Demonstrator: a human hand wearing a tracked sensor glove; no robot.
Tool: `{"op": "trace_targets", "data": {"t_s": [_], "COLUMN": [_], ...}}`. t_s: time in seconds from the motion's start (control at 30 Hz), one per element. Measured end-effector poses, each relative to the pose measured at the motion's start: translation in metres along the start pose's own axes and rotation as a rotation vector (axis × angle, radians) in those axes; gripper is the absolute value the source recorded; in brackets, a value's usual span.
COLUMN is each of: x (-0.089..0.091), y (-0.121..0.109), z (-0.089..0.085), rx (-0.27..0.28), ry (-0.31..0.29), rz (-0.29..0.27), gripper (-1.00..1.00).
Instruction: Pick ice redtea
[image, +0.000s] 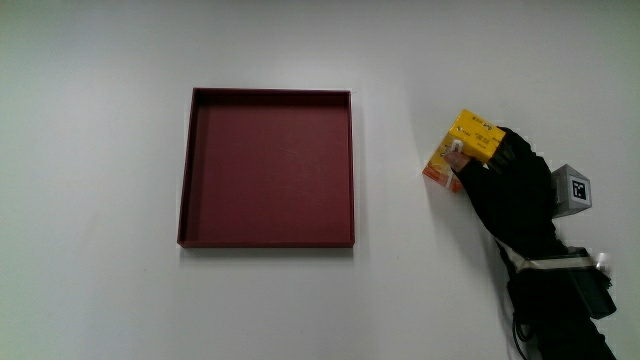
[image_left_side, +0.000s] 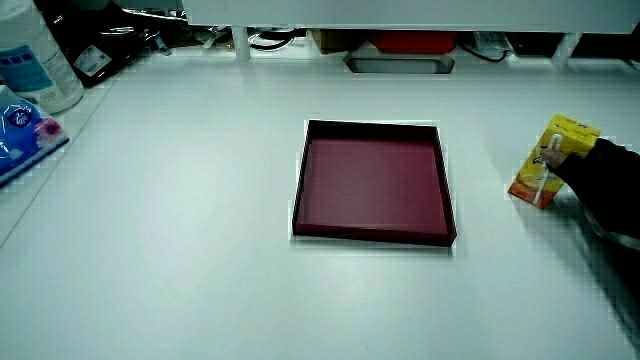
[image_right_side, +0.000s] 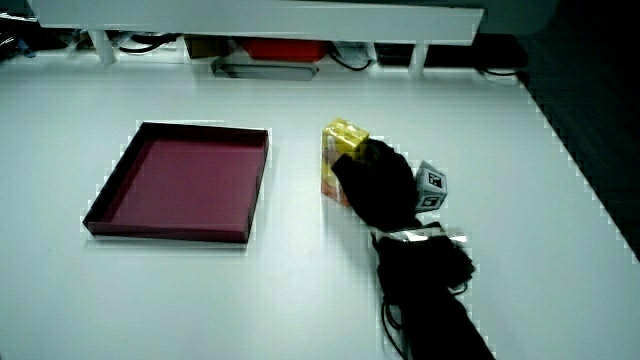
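Gloved hand (image: 505, 185) wrapped around a yellow drink carton (image: 462, 148) on the white counter (image: 100, 290).

Grip closed on the carton, fingers curled over its top and side, with a pale straw showing on the carton's face in a side view (image_left_side: 545, 172). Carton standing on the counter beside a shallow dark red tray (image: 268, 167), apart from it, orange along its lower edge. Small patterned cube (image: 571, 190) sitting on the back of the hand, seen also in a side view (image_right_side: 431, 188). Forearm stretching from the carton down toward the person. Tray lying flat with nothing inside. Clear bottle (image_left_side: 38, 55) and blue packet (image_left_side: 22, 135) near the counter's edge in a side view.
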Motion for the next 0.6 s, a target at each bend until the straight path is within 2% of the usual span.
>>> {"op": "trace_targets", "data": {"t_s": [0.17,0.33,0.47,0.53,0.57,0.6], "x": [0.002,-0.010,-0.029,-0.039,-0.040,-0.045], "y": [-0.001,0.003,0.005,0.006,0.008,0.008], "z": [0.000,-0.010,-0.031,-0.046,-0.050,-0.059], "rx": [0.011,-0.022,-0.060,-0.107,-0.113,-0.137], "ry": [0.023,0.022,0.001,0.018,0.000,0.010], "rz": [-0.013,0.024,0.053,0.079,0.081,0.091], "gripper": [1.00,1.00,1.00,1.00,1.00,1.00]}}
